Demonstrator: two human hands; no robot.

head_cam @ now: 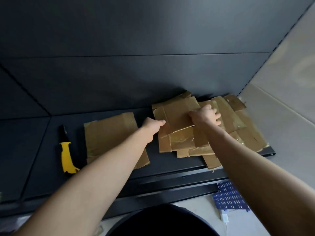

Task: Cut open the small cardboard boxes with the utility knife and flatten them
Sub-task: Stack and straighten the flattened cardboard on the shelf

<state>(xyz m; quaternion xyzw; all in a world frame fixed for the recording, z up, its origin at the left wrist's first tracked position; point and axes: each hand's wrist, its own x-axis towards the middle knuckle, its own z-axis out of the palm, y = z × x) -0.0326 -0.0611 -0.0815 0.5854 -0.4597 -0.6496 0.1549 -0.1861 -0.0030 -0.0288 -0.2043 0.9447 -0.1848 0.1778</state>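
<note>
- Flattened cardboard box sits on top of the pile of flat cardboard, near edge lifted a bit.
- Left hand pinches its left edge; right hand has its fingers curled over the right edge.
- Another flat box lies just left of the pile.
- Utility knife is further left of the pile, nobody touching it.

On the shelf the utility knife lies at 9 o'clock of a lone flat box, with the pile of flattened boxes at its 3 o'clock. The back panel stands behind them at 12 o'clock.
</note>
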